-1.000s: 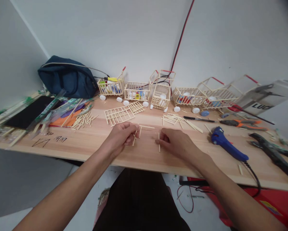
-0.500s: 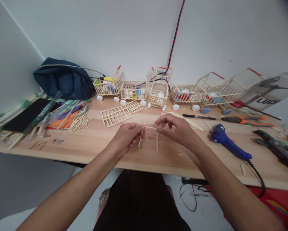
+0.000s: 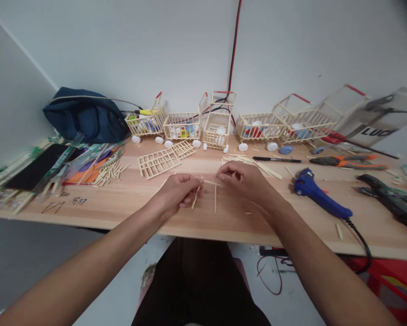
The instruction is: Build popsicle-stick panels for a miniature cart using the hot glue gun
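Observation:
My left hand point(image 3: 182, 189) is closed, pinching a thin wooden stick point(image 3: 196, 199) that slants down from its fingertips. A second wooden stick point(image 3: 210, 183) runs crosswise from those fingertips to my right hand point(image 3: 239, 179). The right thumb and fingers are curled together at this stick's far end; the exact contact is partly hidden. Between the hands, another wooden stick point(image 3: 215, 199) points toward the table's front edge, its upper end close under the crosswise one. Beyond my left hand lie a larger wooden grid panel point(image 3: 158, 163) and a smaller grid panel point(image 3: 183, 150).
Several miniature wooden shopping carts point(image 3: 217, 129) stand along the wall. Rightward lie a blue glue gun point(image 3: 321, 194), orange-handled pliers point(image 3: 348, 161), black pliers point(image 3: 390, 199) and a pen point(image 3: 277, 159). Cut sticks point(image 3: 110, 172) and a blue bag point(image 3: 86, 115) are at left.
My right thumb and fingers have drawn closer together at the end of the crosswise stick. My left hand keeps its pinch. The whole view has shifted slightly.

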The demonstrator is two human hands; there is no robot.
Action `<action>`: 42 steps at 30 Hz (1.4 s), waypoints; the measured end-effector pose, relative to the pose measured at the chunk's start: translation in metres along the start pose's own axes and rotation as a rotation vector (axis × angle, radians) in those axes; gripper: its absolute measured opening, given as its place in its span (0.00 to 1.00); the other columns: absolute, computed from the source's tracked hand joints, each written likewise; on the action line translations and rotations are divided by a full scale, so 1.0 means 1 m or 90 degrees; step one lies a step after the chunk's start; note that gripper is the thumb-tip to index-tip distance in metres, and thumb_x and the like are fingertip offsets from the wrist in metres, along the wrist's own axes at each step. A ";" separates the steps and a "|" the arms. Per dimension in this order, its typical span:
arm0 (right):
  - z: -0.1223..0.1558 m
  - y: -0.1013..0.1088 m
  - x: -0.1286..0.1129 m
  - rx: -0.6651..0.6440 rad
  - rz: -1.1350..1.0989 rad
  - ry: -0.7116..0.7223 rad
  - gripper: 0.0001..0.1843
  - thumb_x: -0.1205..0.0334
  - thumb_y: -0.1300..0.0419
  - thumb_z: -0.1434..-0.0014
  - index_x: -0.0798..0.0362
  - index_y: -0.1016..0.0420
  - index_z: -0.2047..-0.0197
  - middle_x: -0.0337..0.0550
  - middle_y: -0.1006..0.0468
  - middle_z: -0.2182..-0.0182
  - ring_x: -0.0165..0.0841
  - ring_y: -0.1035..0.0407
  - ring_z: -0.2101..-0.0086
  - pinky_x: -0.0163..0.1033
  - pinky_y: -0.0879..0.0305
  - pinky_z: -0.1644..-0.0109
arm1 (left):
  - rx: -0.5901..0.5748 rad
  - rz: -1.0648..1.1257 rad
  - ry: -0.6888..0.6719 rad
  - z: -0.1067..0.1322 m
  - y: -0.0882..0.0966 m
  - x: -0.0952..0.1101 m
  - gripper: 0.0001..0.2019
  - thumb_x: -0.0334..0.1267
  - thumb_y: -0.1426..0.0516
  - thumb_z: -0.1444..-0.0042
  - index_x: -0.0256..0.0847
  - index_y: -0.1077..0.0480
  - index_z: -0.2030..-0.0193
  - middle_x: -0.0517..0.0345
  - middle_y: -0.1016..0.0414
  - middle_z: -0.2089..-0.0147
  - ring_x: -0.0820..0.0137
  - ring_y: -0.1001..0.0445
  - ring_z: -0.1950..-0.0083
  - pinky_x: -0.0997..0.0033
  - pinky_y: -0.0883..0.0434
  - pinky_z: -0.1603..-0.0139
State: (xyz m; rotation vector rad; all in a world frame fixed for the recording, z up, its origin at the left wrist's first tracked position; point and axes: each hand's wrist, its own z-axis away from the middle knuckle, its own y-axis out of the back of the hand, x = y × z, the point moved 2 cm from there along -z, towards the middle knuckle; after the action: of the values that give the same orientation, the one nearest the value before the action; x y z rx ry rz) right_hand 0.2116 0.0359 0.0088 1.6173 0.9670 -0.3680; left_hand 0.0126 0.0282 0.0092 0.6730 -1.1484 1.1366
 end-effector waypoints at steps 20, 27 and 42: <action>0.003 -0.010 -0.008 -0.077 0.047 0.057 0.03 0.68 0.41 0.42 0.54 0.25 0.65 0.40 0.23 0.69 0.30 0.33 0.68 0.35 0.42 0.63 | -0.019 0.015 0.032 -0.006 0.000 -0.002 0.10 0.35 0.40 0.51 0.34 0.35 0.77 0.57 0.30 0.78 0.84 0.48 0.86 0.81 0.57 0.86; 0.004 -0.012 -0.006 -0.085 0.054 0.046 0.03 0.66 0.41 0.42 0.54 0.25 0.65 0.40 0.22 0.69 0.30 0.33 0.68 0.35 0.42 0.62 | -0.013 0.003 0.037 -0.005 -0.002 0.000 0.09 0.33 0.42 0.47 0.34 0.35 0.77 0.58 0.31 0.79 0.84 0.48 0.87 0.81 0.56 0.87; 0.003 -0.014 -0.004 -0.087 0.100 0.077 0.03 0.67 0.42 0.41 0.54 0.28 0.67 0.40 0.25 0.71 0.30 0.36 0.69 0.35 0.45 0.63 | -0.049 -0.219 0.021 0.003 0.011 0.004 0.08 0.34 0.41 0.47 0.31 0.29 0.62 0.56 0.25 0.74 0.79 0.36 0.82 0.80 0.42 0.84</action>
State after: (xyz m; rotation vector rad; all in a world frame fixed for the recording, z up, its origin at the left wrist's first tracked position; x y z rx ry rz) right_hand 0.1997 0.0318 0.0018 1.5930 0.9274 -0.0948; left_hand 0.0013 0.0301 0.0126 0.7558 -0.9979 0.8048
